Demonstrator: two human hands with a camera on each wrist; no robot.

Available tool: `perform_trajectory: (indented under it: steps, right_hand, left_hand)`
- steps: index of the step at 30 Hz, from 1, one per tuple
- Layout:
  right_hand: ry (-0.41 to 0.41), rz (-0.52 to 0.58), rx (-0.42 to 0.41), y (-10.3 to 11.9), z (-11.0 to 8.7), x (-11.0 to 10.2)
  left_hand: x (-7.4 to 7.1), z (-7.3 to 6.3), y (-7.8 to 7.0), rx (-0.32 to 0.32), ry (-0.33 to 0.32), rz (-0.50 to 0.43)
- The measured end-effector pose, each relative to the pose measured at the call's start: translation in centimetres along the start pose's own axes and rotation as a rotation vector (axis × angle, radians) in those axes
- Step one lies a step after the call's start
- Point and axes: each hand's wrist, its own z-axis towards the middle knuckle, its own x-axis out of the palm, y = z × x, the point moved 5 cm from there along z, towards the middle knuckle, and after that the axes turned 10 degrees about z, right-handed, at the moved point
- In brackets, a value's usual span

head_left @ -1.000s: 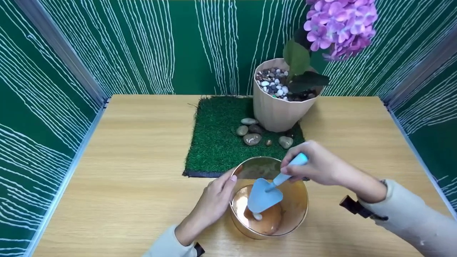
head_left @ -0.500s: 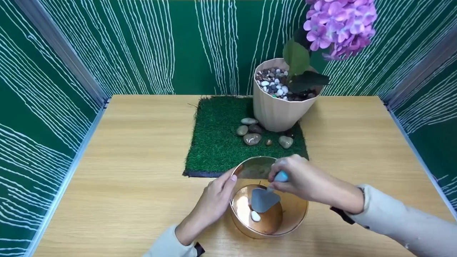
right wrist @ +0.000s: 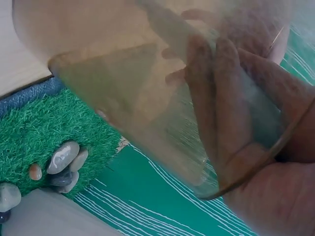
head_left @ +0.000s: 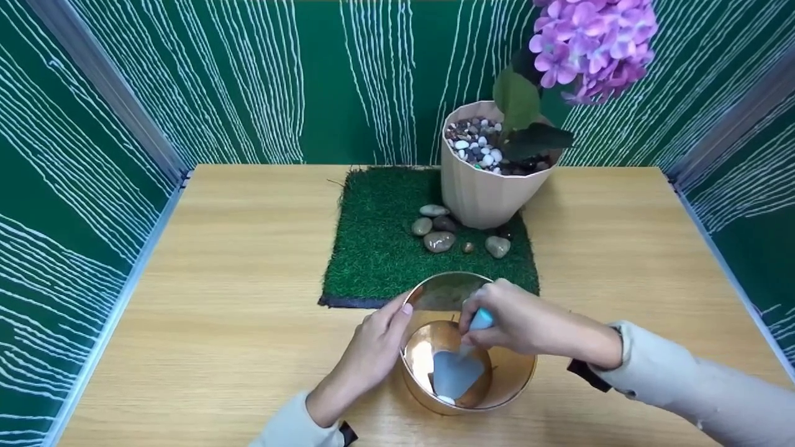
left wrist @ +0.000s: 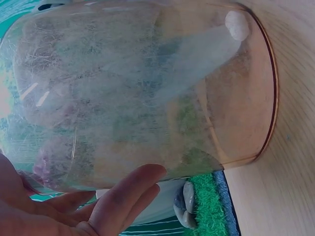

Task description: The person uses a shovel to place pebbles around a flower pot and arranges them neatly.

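My right hand (head_left: 506, 313) grips the handle of a small light-blue garden trowel (head_left: 456, 374), which points down inside a clear amber plastic bucket (head_left: 518, 366). The trowel's blade reaches the bucket floor, its tip right at a white pebble (head_left: 446, 400). Through the wall in the left wrist view, the same white pebble (left wrist: 237, 26) shows at the blade's end. My left hand (head_left: 372, 341) holds the bucket's left side, its thumb near the rim and its fingers along the outer wall. The right hand's fingers (right wrist: 229, 98) wrap the handle within the bucket's mouth.
Behind the bucket lies a square of artificial grass (head_left: 372, 248). On it stand a cream flowerpot (head_left: 481, 198) with pebbles and a purple flower (head_left: 593, 46), and several smooth stones (head_left: 440, 241). Green walls with white lines enclose the wooden table (head_left: 217, 298).
My right hand has lowered the trowel into the bucket and moved it slightly left. The white pebble has shifted toward the near side of the bucket floor. The left hand stays in place.
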Motion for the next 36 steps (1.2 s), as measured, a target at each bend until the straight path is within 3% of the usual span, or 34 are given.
perform_trajectory:
  steps: [5,10,18,25,31,36]
  right_hand:
    - [0.049,0.025,0.032,0.0,0.1,0.4]
    - [0.048,0.068,0.028,0.1,-0.2,0.0]
    - [0.055,0.284,0.074,-0.3,-1.2,-2.3]
    - [0.034,0.424,0.049,-1.0,-2.0,-3.7]
    - [-0.006,0.528,0.127,-1.7,-2.7,-4.6]
    - [-0.034,0.595,0.193,-2.2,-3.3,-5.1]
  left_hand:
    - [0.0,-0.1,-0.2,-0.008,-0.012,-0.008]
    - [0.0,-0.1,-0.3,-0.003,-0.018,-0.017]
    - [0.0,-0.1,-0.3,-0.012,-0.022,-0.007]
    - [0.0,-0.1,-0.3,-0.017,-0.024,-0.015]
    - [0.0,-0.1,-0.1,-0.038,-0.022,-0.010]
    - [0.1,0.0,-0.2,-0.019,-0.018,-0.015]
